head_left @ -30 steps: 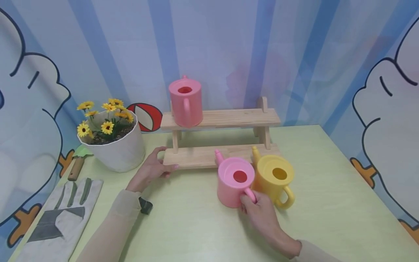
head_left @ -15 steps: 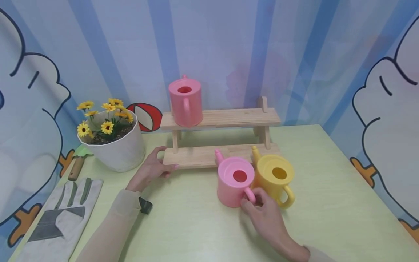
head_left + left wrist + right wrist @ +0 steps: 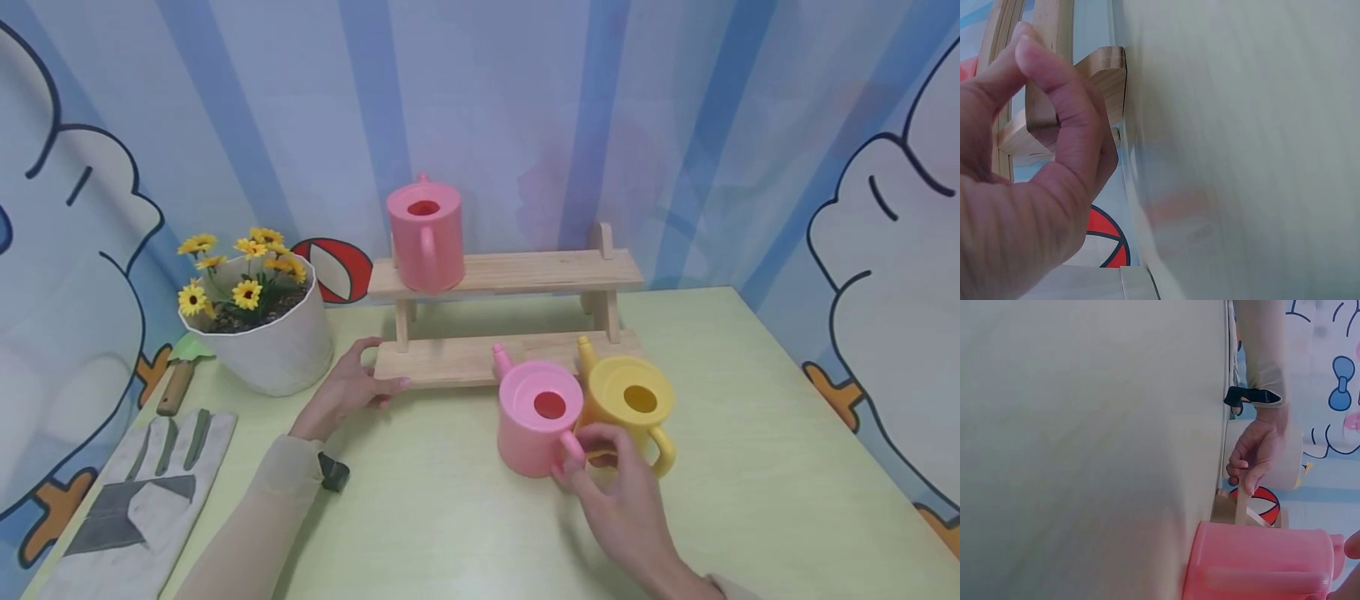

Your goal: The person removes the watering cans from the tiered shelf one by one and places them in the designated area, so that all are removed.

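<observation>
My left hand (image 3: 347, 390) pinches the left end of the lower plank of a two-tier wooden plant stand (image 3: 450, 360); the left wrist view has thumb and finger around the plank's end (image 3: 1041, 112). A light pink watering can (image 3: 532, 429) stands on the table before the lower tier, spout toward the stand. Around its handle (image 3: 572, 446) my right hand (image 3: 622, 492) is loosely spread, thumb on one side and index finger on the other. In the right wrist view the fingertips (image 3: 1354, 545) lie by the can's top. A yellow watering can (image 3: 626, 408) stands beside it.
A darker pink watering can (image 3: 442, 246) stands on the upper tier's left end. At left are a white pot (image 3: 277, 358) with yellow flowers, a green trowel with a wooden handle (image 3: 175, 387) and a work glove (image 3: 142, 508). A printed curtain (image 3: 495, 100) hangs behind.
My right hand has loosened from the light pink can's handle, its fingers spreading and rising slightly toward the yellow can. Both cans and my left hand stay in place.
</observation>
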### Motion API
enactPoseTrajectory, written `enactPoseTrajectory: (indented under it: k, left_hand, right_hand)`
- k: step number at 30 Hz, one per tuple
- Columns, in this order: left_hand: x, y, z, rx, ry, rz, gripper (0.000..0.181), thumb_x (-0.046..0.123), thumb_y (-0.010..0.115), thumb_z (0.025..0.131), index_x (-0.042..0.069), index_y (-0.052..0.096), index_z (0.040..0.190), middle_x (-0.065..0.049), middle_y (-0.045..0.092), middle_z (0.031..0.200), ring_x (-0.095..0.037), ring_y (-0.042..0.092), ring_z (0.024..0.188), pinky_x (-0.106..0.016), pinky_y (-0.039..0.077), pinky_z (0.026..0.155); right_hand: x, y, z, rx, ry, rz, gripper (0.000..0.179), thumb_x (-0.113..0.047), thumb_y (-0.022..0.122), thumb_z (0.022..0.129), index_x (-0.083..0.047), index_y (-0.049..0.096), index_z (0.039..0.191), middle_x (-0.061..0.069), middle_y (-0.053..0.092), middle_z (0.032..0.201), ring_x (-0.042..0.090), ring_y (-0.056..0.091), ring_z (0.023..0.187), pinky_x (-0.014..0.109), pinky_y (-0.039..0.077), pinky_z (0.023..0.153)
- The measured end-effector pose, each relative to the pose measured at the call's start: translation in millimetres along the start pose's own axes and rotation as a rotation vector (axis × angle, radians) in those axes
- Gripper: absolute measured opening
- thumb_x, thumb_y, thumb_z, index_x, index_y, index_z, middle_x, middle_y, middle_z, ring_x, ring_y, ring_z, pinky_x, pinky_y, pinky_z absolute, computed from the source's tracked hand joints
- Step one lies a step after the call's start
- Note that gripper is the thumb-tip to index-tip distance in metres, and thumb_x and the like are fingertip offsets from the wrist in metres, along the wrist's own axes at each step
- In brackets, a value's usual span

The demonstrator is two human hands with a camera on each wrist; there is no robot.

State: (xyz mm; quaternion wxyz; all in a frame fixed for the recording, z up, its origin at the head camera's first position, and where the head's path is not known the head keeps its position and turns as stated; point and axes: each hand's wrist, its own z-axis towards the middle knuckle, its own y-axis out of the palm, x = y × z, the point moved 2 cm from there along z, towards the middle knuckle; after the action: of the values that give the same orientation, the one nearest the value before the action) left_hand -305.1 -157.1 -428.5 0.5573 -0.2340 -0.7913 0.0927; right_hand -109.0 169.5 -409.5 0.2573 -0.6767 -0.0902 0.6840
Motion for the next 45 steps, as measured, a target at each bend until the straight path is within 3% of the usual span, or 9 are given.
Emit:
enactPoseTrajectory:
  k: [6,10,14,19,24,30,36,45]
  left_hand:
    - [-0.5,0.0,0.9,0.001,0.006,0.0,0.101,0.025,0.085,0.097,0.015,0.017,0.172,-0.013,0.065,0.11,-0.013,0.063,0.07,-0.027,0.051,0.074]
    - [-0.9,-0.5,0.1,0.001,0.0,0.005,0.102,0.026,0.085,0.098,0.016,0.016,0.172,-0.01,0.065,0.104,-0.014,0.063,0.071,-0.028,0.05,0.075]
    - [-2.1,-1.1,0.7,0.001,-0.007,0.006,0.102,0.026,0.085,0.098,0.016,0.016,0.172,-0.009,0.065,0.102,-0.015,0.063,0.071,-0.029,0.049,0.077]
    - [-3.4,-1.0,1.9,-0.004,-0.011,-0.004,0.102,0.028,0.084,0.098,0.017,0.016,0.172,-0.01,0.065,0.105,-0.015,0.064,0.072,-0.029,0.05,0.078]
    - [-3.9,-0.1,2.3,-0.004,0.001,-0.018,0.102,0.025,0.085,0.097,0.015,0.016,0.172,-0.011,0.066,0.105,-0.014,0.062,0.068,-0.028,0.05,0.073]
    - [-3.4,1.2,1.8,0.011,0.01,-0.03,0.101,0.022,0.085,0.097,0.014,0.017,0.172,-0.014,0.066,0.111,-0.013,0.061,0.066,-0.026,0.05,0.069]
    - [-3.5,-0.3,0.2,0.001,0.021,-0.028,0.102,0.026,0.086,0.097,0.015,0.017,0.172,-0.011,0.067,0.108,-0.014,0.063,0.068,-0.028,0.05,0.075]
    - [-2.8,-1.2,1.2,0.0,0.018,-0.01,0.102,0.026,0.086,0.097,0.016,0.017,0.172,-0.007,0.067,0.098,-0.014,0.063,0.068,-0.029,0.049,0.076]
  right_hand:
    - [-10,-6,-1.0,0.038,-0.028,0.041,0.042,-0.027,0.079,0.102,-0.008,0.059,0.134,0.007,0.067,0.13,0.018,0.06,0.122,0.028,0.05,0.106]
    - [-21,-10,1.5,0.054,-0.075,0.084,0.041,-0.018,0.079,0.102,-0.005,0.058,0.134,0.009,0.066,0.13,0.017,0.059,0.122,0.018,0.047,0.104]
    - [-37,-12,5.9,0.053,-0.163,0.094,0.041,-0.007,0.079,0.098,-0.003,0.058,0.133,0.009,0.067,0.129,0.018,0.061,0.121,0.015,0.048,0.103]
    - [-62,-13,16.7,0.048,-0.323,0.145,0.039,-0.006,0.078,0.097,-0.002,0.061,0.131,0.014,0.069,0.126,0.024,0.065,0.116,0.02,0.053,0.1]
    - [-84,-10,32.9,0.001,-0.41,0.203,0.037,0.0,0.077,0.094,0.001,0.063,0.128,0.015,0.069,0.122,0.028,0.064,0.112,0.021,0.054,0.097]
    - [-109,-2,56.5,-0.051,-0.442,0.19,0.039,-0.008,0.082,0.093,0.0,0.064,0.127,0.012,0.07,0.12,0.021,0.065,0.11,0.031,0.056,0.097]
    - [-135,12,78.0,-0.113,-0.426,0.151,0.041,-0.016,0.081,0.094,-0.005,0.064,0.129,0.01,0.071,0.121,0.024,0.067,0.112,0.045,0.057,0.101]
    - [-159,34,115.2,-0.149,-0.392,0.138,0.042,-0.027,0.079,0.098,-0.006,0.062,0.13,0.009,0.069,0.12,0.024,0.067,0.112,0.04,0.058,0.098]
